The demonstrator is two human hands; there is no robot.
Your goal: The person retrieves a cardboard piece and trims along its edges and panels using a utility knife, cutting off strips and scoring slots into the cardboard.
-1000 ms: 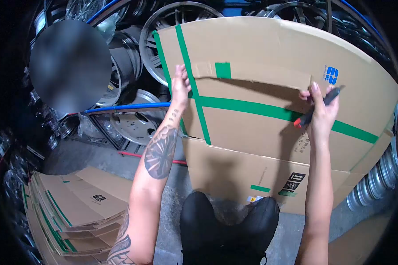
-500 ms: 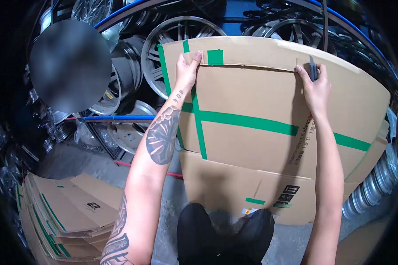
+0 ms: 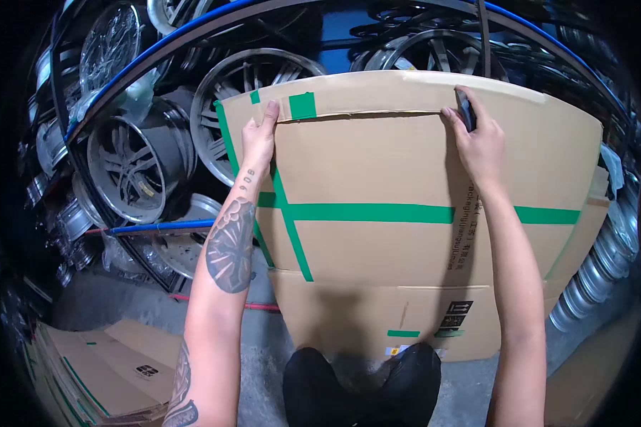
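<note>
Left hand (image 3: 258, 142) is pinching this big tan, green-taped cardboard sheet (image 3: 370, 164) by its long slit (image 3: 363, 114), right hand (image 3: 481, 149) kinda curled round a slim dark tool (image 3: 467, 112), thumb touching cardboard.

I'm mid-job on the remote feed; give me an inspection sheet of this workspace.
Surface: grey floor, partly covered.
Job's things: large cardboard with green tape strips and a long edge line across its upper part; dark tool, tip unclear.
Clutter: stacked cardboard sheets, lower left.
Hands: left hand at the line's left end, grip unclear; right hand at its right end, holding the tool.
Cables: nothing seen.
Surroundings: wheel rims behind and both sides; blue rail left.
</note>
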